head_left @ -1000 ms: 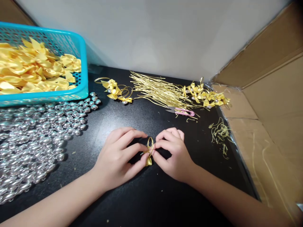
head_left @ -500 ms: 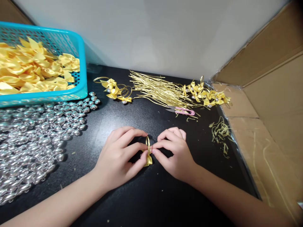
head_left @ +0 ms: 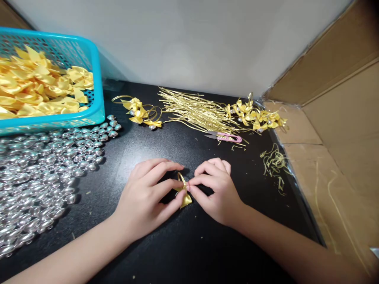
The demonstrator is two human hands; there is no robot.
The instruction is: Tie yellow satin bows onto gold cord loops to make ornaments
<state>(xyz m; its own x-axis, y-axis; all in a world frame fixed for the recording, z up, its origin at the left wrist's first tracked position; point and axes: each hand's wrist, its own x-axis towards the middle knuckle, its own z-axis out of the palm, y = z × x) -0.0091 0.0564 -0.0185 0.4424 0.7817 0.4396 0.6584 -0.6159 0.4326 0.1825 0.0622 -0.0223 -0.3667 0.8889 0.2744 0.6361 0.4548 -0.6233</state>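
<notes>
My left hand (head_left: 146, 193) and my right hand (head_left: 217, 189) meet over the black tabletop (head_left: 189, 244), both pinching a small yellow ribbon bow (head_left: 185, 197) with a thin gold wire loop above it. The left fingers curl round the bow from the left; the right fingertips pinch the wire from the right. A bundle of gold wire strands (head_left: 194, 110) lies behind the hands. Finished yellow bows lie at the back left (head_left: 137, 110) and at the back right (head_left: 256, 118).
A teal basket (head_left: 97, 79) full of yellow ribbon bows stands at the back left. Several silver beads (head_left: 44, 177) are spread on the left. Pink-handled snips (head_left: 226, 137) lie behind the hands, gold wire scraps (head_left: 275, 163) to the right. A cardboard box (head_left: 334, 130) lines the right side.
The gold wire loop has turned and shrunk between my fingers, and the bow has tilted slightly. Both hands have stayed in the same spot.
</notes>
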